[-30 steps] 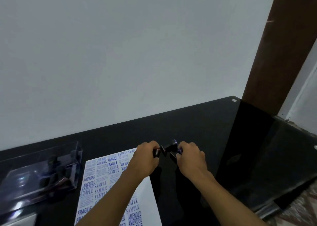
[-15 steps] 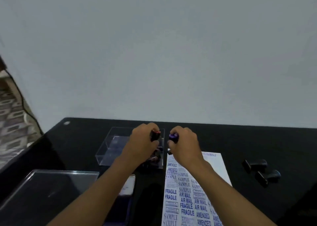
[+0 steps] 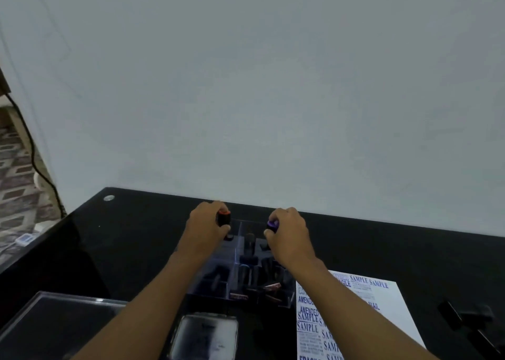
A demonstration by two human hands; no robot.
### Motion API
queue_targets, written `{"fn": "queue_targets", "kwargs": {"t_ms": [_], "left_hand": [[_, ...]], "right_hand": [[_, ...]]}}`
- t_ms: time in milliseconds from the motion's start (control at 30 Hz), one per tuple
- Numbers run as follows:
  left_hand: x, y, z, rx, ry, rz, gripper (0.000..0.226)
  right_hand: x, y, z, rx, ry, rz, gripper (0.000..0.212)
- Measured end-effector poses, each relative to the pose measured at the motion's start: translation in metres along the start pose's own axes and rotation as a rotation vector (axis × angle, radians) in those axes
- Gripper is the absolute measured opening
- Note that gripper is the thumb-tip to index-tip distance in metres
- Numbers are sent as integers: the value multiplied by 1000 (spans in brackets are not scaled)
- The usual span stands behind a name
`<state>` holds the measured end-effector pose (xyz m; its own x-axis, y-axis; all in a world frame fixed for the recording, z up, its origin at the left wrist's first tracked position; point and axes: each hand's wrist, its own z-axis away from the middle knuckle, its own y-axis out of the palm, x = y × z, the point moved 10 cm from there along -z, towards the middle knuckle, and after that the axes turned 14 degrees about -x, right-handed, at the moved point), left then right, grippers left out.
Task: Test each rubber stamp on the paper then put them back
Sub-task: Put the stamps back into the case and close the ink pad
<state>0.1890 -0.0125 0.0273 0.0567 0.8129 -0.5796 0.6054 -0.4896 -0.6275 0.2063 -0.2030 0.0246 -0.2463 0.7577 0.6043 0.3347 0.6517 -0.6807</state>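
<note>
Two rubber stamps are in hand above a clear case [image 3: 237,253] that sits near the back edge of the black table [image 3: 396,253], left of the paper. The left stamp [image 3: 223,219] is a short black handle with an orange-red cap; the right stamp [image 3: 272,225] is black with a purple cap. Both are upright, caps up, and their lower ends are hidden by fingers. The left hand [image 3: 205,229] has its fingers curled round the orange-capped stamp, over the case's left half. The right hand [image 3: 289,234] grips the purple-capped one the same way, over the right half. Whether either stamp touches the case floor cannot be told. Inside the case, dividers split the space into cells, and several dark stamps [image 3: 248,275] lie or stand in the nearer cells; a few show reddish faces at the front. The paper [image 3: 355,313] lies toward the table's front right, white and crowded with blue prints reading SAMPLE, AMENDED and part of MAIL. An ink pad [image 3: 205,337] with a metal rim sits at the front edge, just in front of the case. A clear lid [image 3: 54,324] lies at the front left corner. Two more black stamps [image 3: 467,318] lie on their sides near the right edge, beyond the paper.
</note>
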Motion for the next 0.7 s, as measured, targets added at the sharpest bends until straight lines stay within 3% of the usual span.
{"fn": "queue_targets", "kwargs": {"t_ms": [333,500,700], "left_hand": [[35,69,-2,373,-84,-185,24],[37,74,-3,367,-85,-223,20],[3,46,1,200,-28,-227,27]], "right_hand": [[-13,54,-11,206,-8,263,14],[-6,58,-10,288,-41,326,27],[-6,42,-3,269,-4,252,10]]}}
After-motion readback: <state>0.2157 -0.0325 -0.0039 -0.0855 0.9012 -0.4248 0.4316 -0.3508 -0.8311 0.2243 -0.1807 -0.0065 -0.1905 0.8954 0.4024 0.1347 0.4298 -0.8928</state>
